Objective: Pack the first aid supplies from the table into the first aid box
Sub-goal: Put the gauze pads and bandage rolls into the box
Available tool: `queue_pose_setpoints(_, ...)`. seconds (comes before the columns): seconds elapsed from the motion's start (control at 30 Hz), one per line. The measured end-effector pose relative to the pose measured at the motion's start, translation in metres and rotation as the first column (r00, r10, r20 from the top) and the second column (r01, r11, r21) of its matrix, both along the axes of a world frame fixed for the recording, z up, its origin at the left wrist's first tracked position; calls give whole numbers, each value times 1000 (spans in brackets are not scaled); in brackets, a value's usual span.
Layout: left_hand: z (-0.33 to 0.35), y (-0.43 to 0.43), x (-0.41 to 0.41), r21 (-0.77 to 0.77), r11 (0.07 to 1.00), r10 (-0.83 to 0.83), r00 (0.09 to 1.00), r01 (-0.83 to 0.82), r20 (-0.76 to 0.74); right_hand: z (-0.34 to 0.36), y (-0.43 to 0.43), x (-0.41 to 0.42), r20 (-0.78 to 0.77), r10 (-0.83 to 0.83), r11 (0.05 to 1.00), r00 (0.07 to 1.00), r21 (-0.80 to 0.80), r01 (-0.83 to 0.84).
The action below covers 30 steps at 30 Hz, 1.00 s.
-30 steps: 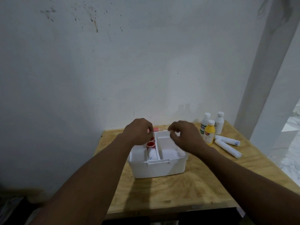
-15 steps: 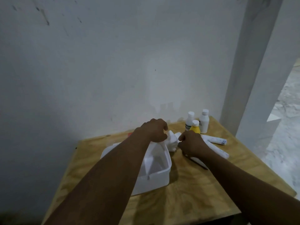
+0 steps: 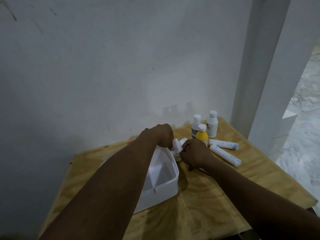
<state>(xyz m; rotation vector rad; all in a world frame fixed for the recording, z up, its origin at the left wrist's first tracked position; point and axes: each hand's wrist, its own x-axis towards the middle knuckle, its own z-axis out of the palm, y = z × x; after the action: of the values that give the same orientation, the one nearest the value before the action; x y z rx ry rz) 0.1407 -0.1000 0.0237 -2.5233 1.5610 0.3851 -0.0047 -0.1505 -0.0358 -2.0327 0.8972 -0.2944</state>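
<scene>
Head view, single wide-angle camera: worn on the person's head, facing forward and down toward a white wall (image 3: 103, 75). Wall fills the upper two thirds of the frame. Wooden counter (image 3: 216, 201) occupies the lower centre and lower right, seen from above at arm's reach. Both forearms enter from the bottom edge, converging near frame centre. Pillar (image 3: 256, 66) at upper right. No second view.

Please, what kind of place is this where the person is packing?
Probably a plain corner of a home or storeroom, not a clinic. A bare plywood table stands against a scuffed white wall, next to a white pillar, with marble-patterned floor beyond.
</scene>
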Motion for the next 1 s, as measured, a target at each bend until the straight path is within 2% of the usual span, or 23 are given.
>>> queue_pose_setpoints(0.1, 5, 4, 0, -80, 996, 24, 997, -30, -74, 4, 3, 0, 92, -81, 987, 992, 148, 67)
queue_pose_setpoints(0.27, 10, 6, 5, -208, 971, 87, 983, -121, -163, 11, -1, 2, 195, -223, 950, 955, 264, 168)
queue_pose_setpoints(0.37, 11, 7, 7, -280, 941, 127, 966, -189, -225, 20, -1, -2, 255, -226, 940, 940, 311, 141)
queue_pose_setpoints(0.5, 15, 11, 7, -372, 893, 102, 919, -254, -382, 28, 3, -5, 310, -231, 930, 922, 347, 116)
queue_pose_setpoints(0.7, 25, 25, 6, -382, 827, 90, 768, -412, -634, 32, 7, -4, 333, -194, 958, 923, 268, 104)
queue_pose_setpoints(0.9, 31, 39, 6, -348, 783, 63, 623, -515, -780, 35, 12, -3, 397, -189, 928, 898, 371, 32)
queue_pose_setpoints(1.0, 33, 43, 7, -338, 773, 48, 580, -537, -813, 38, 12, -3, 413, -218, 907, 884, 421, 27)
